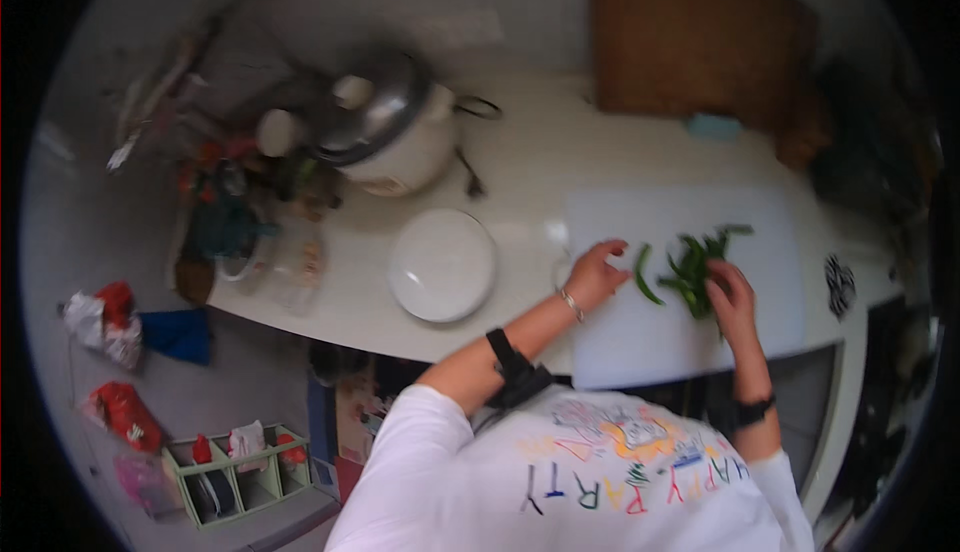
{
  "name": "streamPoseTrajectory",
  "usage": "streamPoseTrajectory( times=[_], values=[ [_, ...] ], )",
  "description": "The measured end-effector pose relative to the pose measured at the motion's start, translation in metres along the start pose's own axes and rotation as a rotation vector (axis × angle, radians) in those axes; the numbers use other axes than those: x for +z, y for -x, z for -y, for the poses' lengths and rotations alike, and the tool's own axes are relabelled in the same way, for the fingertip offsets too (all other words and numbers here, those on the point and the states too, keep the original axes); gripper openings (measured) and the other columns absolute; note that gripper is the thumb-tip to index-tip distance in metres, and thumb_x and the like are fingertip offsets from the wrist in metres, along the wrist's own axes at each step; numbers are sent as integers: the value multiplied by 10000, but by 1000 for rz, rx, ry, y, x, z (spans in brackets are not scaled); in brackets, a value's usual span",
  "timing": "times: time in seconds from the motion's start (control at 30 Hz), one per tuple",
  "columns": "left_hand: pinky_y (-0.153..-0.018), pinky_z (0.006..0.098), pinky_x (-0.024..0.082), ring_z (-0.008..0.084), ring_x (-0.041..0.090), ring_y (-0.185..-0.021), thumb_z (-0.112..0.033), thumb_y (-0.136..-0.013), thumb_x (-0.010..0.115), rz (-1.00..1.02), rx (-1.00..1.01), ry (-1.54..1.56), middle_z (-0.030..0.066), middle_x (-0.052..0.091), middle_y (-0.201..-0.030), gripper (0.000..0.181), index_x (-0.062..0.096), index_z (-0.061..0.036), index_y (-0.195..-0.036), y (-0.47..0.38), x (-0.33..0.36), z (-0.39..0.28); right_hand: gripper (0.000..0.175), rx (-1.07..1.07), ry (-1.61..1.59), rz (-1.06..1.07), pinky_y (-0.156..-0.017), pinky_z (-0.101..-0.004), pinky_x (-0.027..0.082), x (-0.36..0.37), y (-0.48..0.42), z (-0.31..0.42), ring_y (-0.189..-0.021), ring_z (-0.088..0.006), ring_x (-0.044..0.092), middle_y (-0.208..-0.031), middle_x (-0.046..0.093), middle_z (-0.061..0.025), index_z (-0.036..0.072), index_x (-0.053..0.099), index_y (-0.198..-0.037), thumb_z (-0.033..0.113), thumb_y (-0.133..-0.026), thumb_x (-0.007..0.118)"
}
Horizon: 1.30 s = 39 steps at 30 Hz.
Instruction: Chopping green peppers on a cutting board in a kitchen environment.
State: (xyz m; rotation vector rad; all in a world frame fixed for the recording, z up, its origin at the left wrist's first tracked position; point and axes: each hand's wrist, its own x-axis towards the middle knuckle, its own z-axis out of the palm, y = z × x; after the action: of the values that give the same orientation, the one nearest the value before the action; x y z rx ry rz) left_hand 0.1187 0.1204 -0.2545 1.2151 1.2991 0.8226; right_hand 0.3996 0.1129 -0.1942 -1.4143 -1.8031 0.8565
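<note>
A pile of green chili peppers (pixel 694 267) lies on a white cutting board (pixel 615 349) at the counter's front right. One curved green pepper (pixel 646 276) lies apart, to the left of the pile. Just left of that pepper is my left hand (pixel 598 276), thumb and fingers apart, with nothing seen between them. My right hand (pixel 733 293) is at the right side of the pile with its fingertips on or against the peppers; whether it grips one is not clear. A stack of white plates (pixel 442 265) stands on the counter left of the board.
A rice cooker (pixel 397 139) stands at the back left, its plug (pixel 474 183) lying on the counter. Bowls and containers (pixel 240 244) crowd the left end. A brown wooden board (pixel 697 34) is behind the cutting board, with a light blue object (pixel 714 126) at its foot.
</note>
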Motion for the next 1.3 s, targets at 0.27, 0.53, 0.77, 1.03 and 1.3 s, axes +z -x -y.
streamPoseTrajectory(
  times=[0.27, 0.53, 0.77, 1.03, 1.3],
  values=[
    [-725, 263, 499, 161, 599, -927, -27, -816, 685, -921, 998, -856, 77, 610, -1126, 301, 623, -58, -1109, 132, -272, -224, 319, 282, 33, -167, -725, -263, 489, -71, 91, 1, -958, -135, 595, -1164, 588, -52, 19, 609, -1142, -25, -828, 574],
    [-904, 416, 488, 306, 571, -1132, -317, -851, 688, -1250, 490, -1556, 84, 559, -1297, 507, 547, -145, -1307, 130, -426, -306, 323, 256, 82, -16, -649, -278, 497, -10, 83, 61, -882, -188, 623, -1123, 609, -102, 18, 618, -1095, -18, -775, 602],
    [-826, 395, 518, 338, 643, -979, -170, -895, 640, -1253, 782, -1329, 157, 658, -1120, 354, 598, -104, -1241, 114, -465, -296, 293, 302, 139, 84, -645, -299, 517, 16, 84, 93, -840, -217, 640, -1084, 629, -137, 7, 636, -1066, 2, -773, 621],
    [-801, 287, 508, 152, 633, -871, -61, -935, 603, -1245, 995, -1065, 118, 676, -1080, 318, 588, -24, -1251, 122, -351, -270, 274, 357, 86, 173, -700, -310, 512, 7, 105, 104, -863, -229, 645, -1022, 652, -132, 20, 656, -1075, 66, -805, 644],
    [-807, 332, 541, 233, 657, -892, -4, -923, 586, -665, 920, -683, 207, 640, -1166, 327, 555, 3, -1248, 101, -88, -159, 667, 106, -1051, 550, -927, -342, 479, -10, -10, 78, -1160, -213, 551, -1315, 518, -146, 33, 228, -1504, 177, -957, 580]
  ],
)
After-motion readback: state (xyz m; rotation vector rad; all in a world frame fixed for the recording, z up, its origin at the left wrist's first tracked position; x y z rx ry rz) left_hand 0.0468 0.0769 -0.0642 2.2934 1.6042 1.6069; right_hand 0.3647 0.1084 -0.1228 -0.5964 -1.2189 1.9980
